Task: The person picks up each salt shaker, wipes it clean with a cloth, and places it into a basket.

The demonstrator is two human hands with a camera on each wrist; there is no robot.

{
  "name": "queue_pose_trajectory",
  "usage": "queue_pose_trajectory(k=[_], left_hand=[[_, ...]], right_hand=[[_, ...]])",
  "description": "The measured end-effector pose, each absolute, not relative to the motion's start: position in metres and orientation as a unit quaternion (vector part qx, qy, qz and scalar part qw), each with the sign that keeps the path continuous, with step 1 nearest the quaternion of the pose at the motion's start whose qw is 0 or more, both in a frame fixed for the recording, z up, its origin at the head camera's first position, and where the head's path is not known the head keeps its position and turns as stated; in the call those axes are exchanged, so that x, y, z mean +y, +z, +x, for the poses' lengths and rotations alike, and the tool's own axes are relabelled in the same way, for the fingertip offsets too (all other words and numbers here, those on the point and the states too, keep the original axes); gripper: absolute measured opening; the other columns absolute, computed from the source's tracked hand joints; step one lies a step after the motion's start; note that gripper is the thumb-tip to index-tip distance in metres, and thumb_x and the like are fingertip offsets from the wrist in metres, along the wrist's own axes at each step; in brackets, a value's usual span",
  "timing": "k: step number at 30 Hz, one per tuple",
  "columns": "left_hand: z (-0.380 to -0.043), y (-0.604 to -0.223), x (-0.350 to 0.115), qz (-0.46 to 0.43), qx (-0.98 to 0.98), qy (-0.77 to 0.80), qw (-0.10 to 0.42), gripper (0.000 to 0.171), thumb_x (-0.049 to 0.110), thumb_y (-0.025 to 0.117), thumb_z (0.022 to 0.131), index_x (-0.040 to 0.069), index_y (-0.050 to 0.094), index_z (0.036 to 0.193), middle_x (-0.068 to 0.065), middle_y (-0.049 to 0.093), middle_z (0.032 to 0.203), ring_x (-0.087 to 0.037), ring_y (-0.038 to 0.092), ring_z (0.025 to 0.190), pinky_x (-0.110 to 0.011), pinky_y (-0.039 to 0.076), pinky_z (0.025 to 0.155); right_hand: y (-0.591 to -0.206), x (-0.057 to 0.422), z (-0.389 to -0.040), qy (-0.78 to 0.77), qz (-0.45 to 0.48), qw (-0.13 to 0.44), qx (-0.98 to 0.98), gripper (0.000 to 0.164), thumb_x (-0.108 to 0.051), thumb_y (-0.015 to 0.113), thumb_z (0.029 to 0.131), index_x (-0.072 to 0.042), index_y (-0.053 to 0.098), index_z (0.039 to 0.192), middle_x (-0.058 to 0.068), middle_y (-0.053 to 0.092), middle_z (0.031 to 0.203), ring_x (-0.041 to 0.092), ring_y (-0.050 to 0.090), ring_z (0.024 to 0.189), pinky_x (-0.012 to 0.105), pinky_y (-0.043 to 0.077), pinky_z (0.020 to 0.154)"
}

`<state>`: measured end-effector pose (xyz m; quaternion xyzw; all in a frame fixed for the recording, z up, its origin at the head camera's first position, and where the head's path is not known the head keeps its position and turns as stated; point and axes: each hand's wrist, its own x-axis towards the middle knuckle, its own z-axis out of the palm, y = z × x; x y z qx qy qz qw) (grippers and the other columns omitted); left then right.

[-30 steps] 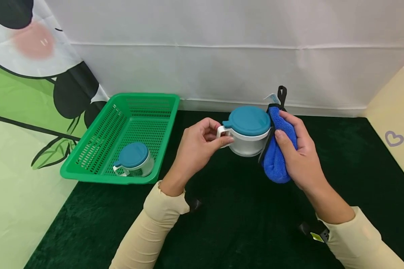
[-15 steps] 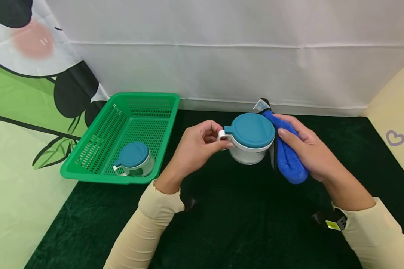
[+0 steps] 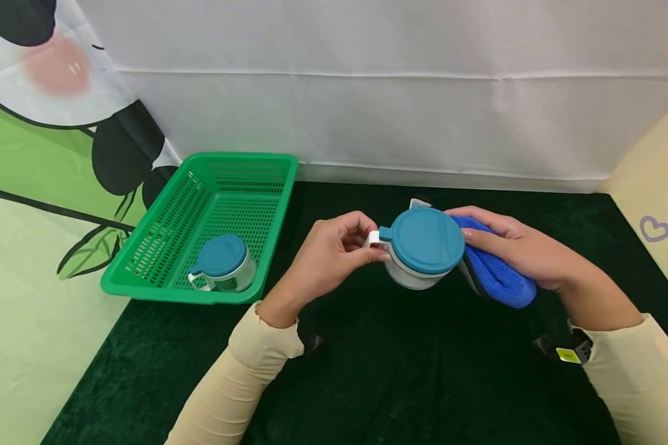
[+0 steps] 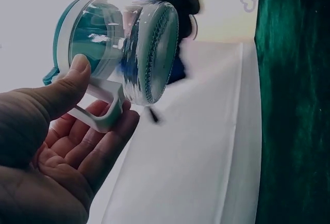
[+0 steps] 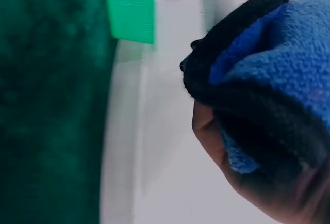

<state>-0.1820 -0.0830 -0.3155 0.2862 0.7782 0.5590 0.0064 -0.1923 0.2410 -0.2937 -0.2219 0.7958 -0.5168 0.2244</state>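
Observation:
A clear glass jar (image 3: pixel 414 275) with a white collar, white handle and blue lid (image 3: pixel 427 240) is held up over the dark green cloth. My left hand (image 3: pixel 334 258) pinches its white handle (image 4: pixel 105 105) between thumb and fingers, as the left wrist view shows. At the jar's right side, my right hand (image 3: pixel 514 247) grips a folded blue towel (image 3: pixel 498 275) with dark edging, its near end right against the jar. In the right wrist view the towel (image 5: pixel 289 64) fills much of the right side and covers part of the fingers.
A green plastic basket (image 3: pixel 281 228) stands at the left on the dark green cloth (image 3: pixel 412 383). Inside it sits a second blue-lidded jar (image 3: pixel 222 262) with a handle. A white backdrop (image 3: pixel 367 123) rises behind, with printed panels at both sides.
The jar has come nearer and slightly right, its lid tipping more toward the head camera. My right hand has swung right and turned, with the towel now slanting lower right and partly behind the jar.

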Motion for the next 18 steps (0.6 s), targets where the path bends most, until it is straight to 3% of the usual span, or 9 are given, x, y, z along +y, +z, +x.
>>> queue_pose_trajectory(k=[5, 13, 18], left_hand=[[-0.183, -0.318, -0.082, 0.284, 0.773, 0.567, 0.004, 0.016, 0.009, 0.08, 0.092, 0.009, 0.067, 0.101, 0.0, 0.071, 0.1, -0.015, 0.071, 0.086, -0.03, 0.061, 0.081], [-0.18, -0.318, -0.081, 0.307, 0.753, 0.582, 0.008, 0.016, 0.006, 0.08, 0.091, 0.007, 0.067, 0.101, -0.003, 0.069, 0.099, -0.017, 0.07, 0.086, -0.033, 0.061, 0.08], [-0.181, -0.319, -0.081, 0.311, 0.767, 0.561, -0.001, 0.016, 0.008, 0.081, 0.09, 0.01, 0.068, 0.1, 0.0, 0.069, 0.097, -0.015, 0.067, 0.084, -0.032, 0.06, 0.079]], right_hand=[[-0.271, 0.242, -0.191, -0.508, -0.235, 0.196, 0.805, 0.043, -0.026, 0.037, 0.114, -0.029, 0.04, 0.157, 0.016, 0.043, 0.136, 0.046, 0.054, 0.108, 0.051, 0.059, 0.072], [-0.285, 0.24, -0.202, -0.489, -0.235, 0.261, 0.799, 0.039, -0.029, 0.039, 0.113, -0.027, 0.043, 0.152, 0.019, 0.046, 0.136, 0.045, 0.055, 0.109, 0.054, 0.057, 0.076], [-0.274, 0.247, -0.199, -0.456, -0.25, 0.248, 0.817, 0.04, -0.025, 0.039, 0.113, -0.027, 0.045, 0.152, 0.017, 0.049, 0.135, 0.043, 0.055, 0.109, 0.051, 0.057, 0.074]])
